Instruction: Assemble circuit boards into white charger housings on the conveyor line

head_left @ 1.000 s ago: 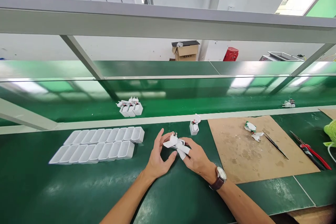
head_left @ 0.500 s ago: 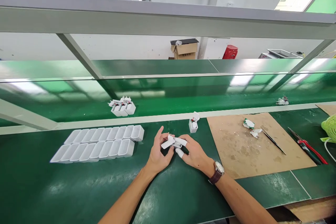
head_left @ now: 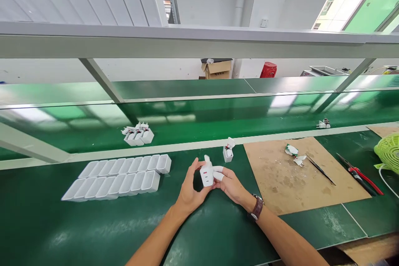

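Observation:
Between my two hands is a white plug adapter [head_left: 207,176] with small slots and a red mark on the face turned toward me. A white piece sticks up from its top. My left hand [head_left: 188,186] grips it from the left, thumb below and fingers behind. From the right, my right hand [head_left: 231,183] pinches its edge with white-covered fingertips. Just beyond my hands stands an open white housing [head_left: 228,154] with red wiring and a tilted lid. Two rows of hollow white housings [head_left: 124,182] lie to the left of my left hand.
On the right lies a brown board [head_left: 268,183] with a small circuit board [head_left: 291,150], a white plug part [head_left: 299,160] and tweezers [head_left: 321,169]. Further right are red-handled pliers [head_left: 361,175] and a green fan-like object [head_left: 389,153]. Filled housings [head_left: 137,136] sit on the back strip.
The adapter has been turned in my hands, so its slotted face now shows instead of its open inside. My view has tilted up slightly.

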Available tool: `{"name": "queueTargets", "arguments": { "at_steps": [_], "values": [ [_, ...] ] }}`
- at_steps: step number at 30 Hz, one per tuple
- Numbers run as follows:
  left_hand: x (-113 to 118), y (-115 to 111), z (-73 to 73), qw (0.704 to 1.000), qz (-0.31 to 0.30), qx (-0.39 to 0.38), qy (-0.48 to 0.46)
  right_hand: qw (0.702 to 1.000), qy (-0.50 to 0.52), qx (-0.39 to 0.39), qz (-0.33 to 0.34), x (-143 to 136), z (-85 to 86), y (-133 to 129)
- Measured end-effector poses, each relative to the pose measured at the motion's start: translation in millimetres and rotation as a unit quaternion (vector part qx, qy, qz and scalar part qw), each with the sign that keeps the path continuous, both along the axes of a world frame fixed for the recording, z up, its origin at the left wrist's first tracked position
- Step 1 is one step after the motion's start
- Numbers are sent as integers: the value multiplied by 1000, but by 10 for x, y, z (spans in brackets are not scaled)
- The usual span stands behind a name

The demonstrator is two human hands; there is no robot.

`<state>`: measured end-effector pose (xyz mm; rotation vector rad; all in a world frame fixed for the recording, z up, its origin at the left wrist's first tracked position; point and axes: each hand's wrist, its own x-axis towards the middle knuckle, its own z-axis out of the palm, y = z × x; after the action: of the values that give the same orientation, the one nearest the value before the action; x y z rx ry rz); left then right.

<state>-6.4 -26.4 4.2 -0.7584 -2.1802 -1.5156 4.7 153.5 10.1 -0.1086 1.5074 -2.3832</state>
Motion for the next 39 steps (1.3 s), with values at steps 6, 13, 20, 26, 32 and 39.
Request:
{"name": "queueTargets", "arguments": {
  "at_steps": [6, 13, 20, 26, 32, 39],
  "values": [
    [27, 36, 5, 996, 46, -15, 76, 995, -49, -80, 36, 44, 126, -59],
    [17, 13, -42, 995, 41, -27, 91, 994, -59, -85, 32, 22, 81, -45],
    [26, 0, -37, 994, 40, -41, 94, 995, -56, -74, 40, 24, 102, -45],
    [9, -10, -5, 992, 31, -42, 115, 994, -62, -72, 46, 28, 142, -51],
    [18, -15, 22, 991, 33, -46, 120, 994, -62, -74, 47, 22, 172, -45],
    [14, -10, 39, 989, 33, -54, 132, 995, -62, -60, 47, 21, 146, -21]
  ]
}}
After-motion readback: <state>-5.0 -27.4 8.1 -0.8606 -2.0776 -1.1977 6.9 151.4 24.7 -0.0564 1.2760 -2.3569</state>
